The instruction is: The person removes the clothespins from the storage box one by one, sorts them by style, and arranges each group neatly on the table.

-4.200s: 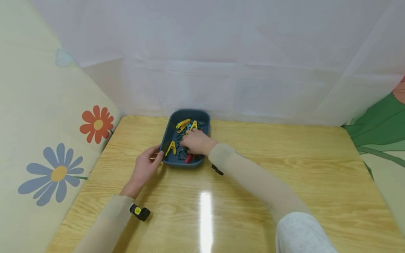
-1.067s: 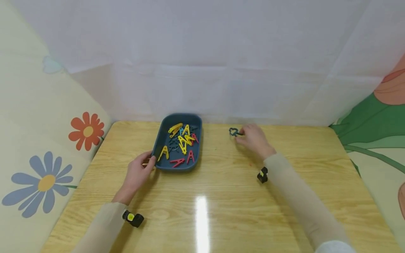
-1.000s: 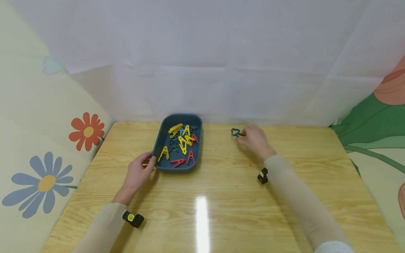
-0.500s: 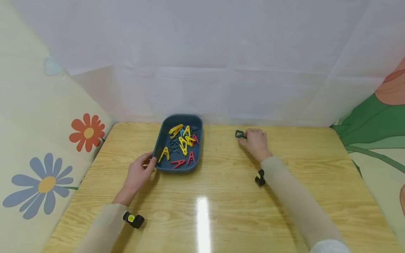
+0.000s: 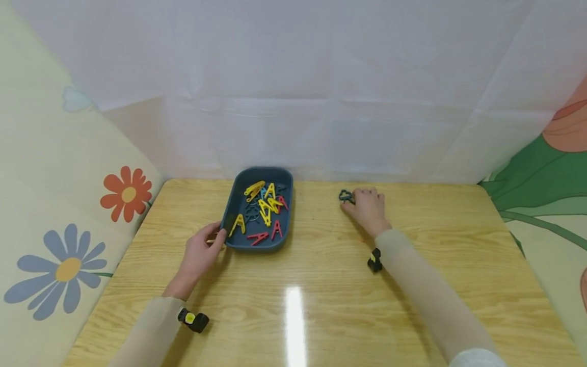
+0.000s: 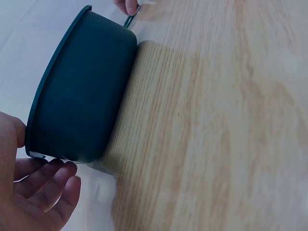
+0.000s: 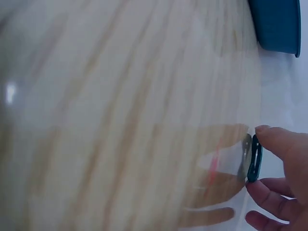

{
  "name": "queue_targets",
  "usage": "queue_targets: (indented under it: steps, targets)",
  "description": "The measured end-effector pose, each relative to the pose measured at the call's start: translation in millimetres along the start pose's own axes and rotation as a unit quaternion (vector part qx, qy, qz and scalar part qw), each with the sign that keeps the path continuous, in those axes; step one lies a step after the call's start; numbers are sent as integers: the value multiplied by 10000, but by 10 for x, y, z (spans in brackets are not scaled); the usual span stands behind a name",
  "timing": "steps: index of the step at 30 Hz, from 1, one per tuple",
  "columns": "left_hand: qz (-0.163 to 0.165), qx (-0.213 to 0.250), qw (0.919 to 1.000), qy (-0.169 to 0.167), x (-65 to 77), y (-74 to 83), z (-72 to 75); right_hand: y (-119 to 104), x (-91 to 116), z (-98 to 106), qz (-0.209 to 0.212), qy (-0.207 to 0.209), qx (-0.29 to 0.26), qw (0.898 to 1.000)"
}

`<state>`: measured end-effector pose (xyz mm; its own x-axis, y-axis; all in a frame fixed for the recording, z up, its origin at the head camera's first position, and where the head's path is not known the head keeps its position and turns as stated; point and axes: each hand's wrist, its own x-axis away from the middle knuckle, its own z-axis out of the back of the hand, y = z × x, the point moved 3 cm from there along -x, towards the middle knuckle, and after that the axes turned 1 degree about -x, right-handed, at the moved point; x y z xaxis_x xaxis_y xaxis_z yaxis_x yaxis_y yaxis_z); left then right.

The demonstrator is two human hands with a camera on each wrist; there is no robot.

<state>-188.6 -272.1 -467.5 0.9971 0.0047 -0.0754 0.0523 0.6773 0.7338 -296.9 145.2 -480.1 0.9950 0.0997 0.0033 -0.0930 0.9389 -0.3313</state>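
Note:
My left hand [image 5: 200, 253] grips the near left corner of a dark blue tray [image 5: 259, 248], its thumb at the rim and the other fingers by the outer wall, as the left wrist view also shows. To the right of the tray, my right hand [image 5: 368, 210] pinches a dark green clip [image 5: 346, 196] with a cloud-shaped outline. In the right wrist view the clip [image 7: 255, 159] stands on edge between thumb and fingertip, right at the tabletop. Inside the tray lie several yellow clothespins [image 5: 238, 223], red clothespins [image 5: 258, 237] and more dark green clips [image 5: 251, 212].
The wooden table [image 5: 330, 285] ends at the back against a white cloth [image 5: 367, 142]. Flower-patterned panels [image 5: 55, 178] stand along both sides. A bright light streak [image 5: 295, 321] reflects off the tabletop near the front.
My right hand has come out of the tray with the green clip and moved right; over the last second it drew slightly nearer and lower. The left hand has stayed at the tray's corner.

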Motion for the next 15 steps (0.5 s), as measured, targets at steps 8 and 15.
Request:
queue_targets:
  steps: [8,15]
  targets:
    - [-70,-10,10000,34,-1,-10,-4,6,-14,-18,-58,52,-181,9998]
    - [-133,-15,9999,87,1,-16,-17,-18,-13,1,-167,190,-260,9993]
